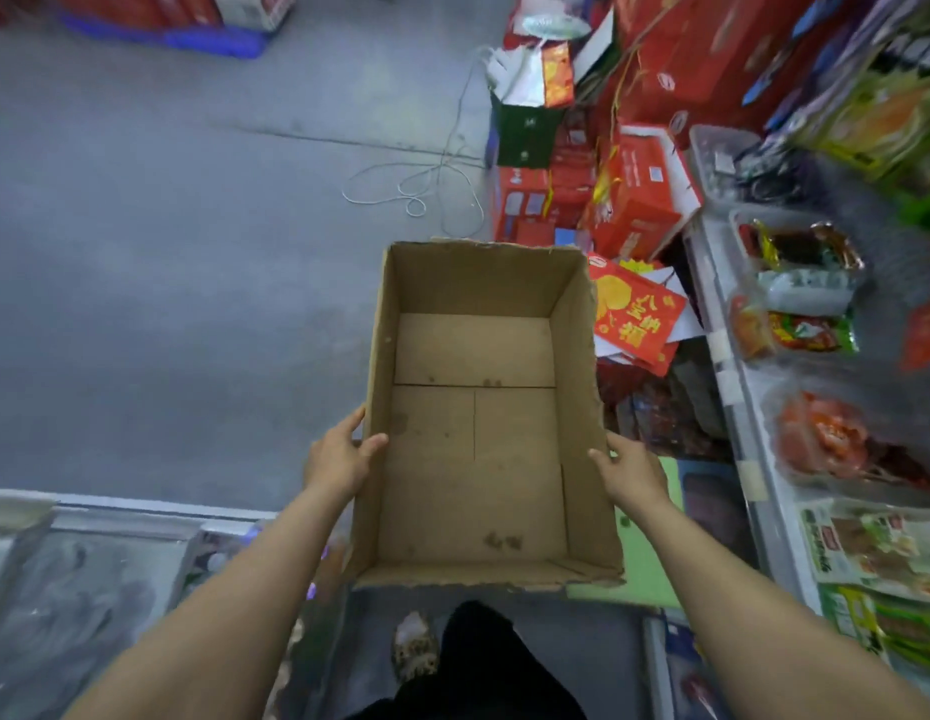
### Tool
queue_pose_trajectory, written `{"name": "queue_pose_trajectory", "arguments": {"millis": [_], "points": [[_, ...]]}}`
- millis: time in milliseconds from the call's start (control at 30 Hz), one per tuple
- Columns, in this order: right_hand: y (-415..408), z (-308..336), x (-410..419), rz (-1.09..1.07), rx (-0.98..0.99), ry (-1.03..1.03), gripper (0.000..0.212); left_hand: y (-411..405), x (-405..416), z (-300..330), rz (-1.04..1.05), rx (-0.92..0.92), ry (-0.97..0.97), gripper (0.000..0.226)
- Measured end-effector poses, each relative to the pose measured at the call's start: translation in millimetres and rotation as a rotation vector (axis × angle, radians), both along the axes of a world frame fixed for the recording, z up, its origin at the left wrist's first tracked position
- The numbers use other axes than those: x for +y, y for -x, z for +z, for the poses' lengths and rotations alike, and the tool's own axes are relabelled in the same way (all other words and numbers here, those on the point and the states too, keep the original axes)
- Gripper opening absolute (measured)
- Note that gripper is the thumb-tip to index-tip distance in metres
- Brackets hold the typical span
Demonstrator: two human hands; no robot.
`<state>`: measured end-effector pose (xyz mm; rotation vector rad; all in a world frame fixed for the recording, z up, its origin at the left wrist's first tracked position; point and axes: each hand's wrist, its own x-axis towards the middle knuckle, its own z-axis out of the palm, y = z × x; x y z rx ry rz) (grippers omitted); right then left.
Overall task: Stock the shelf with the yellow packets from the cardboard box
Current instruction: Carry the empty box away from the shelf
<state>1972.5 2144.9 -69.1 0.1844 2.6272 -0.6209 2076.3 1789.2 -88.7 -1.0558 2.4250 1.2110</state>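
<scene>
Item: cardboard box point(478, 423), open-topped, rims torn, held in the air over the aisle floor point(167, 278). Contents: none visible; the bottom panels lie bare, with no yellow packets inside, so the stocking seems finished or the box spent.

Left hand point(343, 459): grips the left wall near the rim, thumb hooked inside, fingers outside.

Right hand point(632, 472): grips the right wall likewise, thumb over the edge.

Shelf point(733, 356): to the right, its clear trays filled with mixed packets; blur prevents telling which, if any, are the yellow ones.

Hazards, as judged:
- Torn, soft rims may buckle under the thumbs, and the box may slip.
- Red cartons point(639, 194) and a loose white cord point(416, 189) lie ahead on the floor; the box hides the feet, so tripping is likely.
- A swing rightward may knock the shelf trays.
</scene>
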Motion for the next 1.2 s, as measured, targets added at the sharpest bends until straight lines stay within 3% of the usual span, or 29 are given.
{"name": "queue_pose_trajectory", "arguments": {"millis": [367, 533, 900, 1200], "points": [[170.6, 37.4, -174.2, 0.198, 0.109, 0.093, 0.03, 115.0, -163.4, 25.7, 0.236, 0.141, -0.112, 0.06], [298.6, 28.6, -259.2, 0.267, 0.084, 0.132, 0.026, 208.8, -243.4, 7.4, 0.296, 0.138, -0.072, 0.062], [566.5, 68.7, -443.6, 0.417, 0.027, 0.108, 0.038, 419.0, -372.9, 80.8, 0.441, 0.068, 0.048, 0.058], [758.0, 56.9, -646.2, 0.486, -0.02, 0.201, 0.039, 585.5, -554.8, 75.5, 0.517, 0.131, 0.061, 0.058]]}}
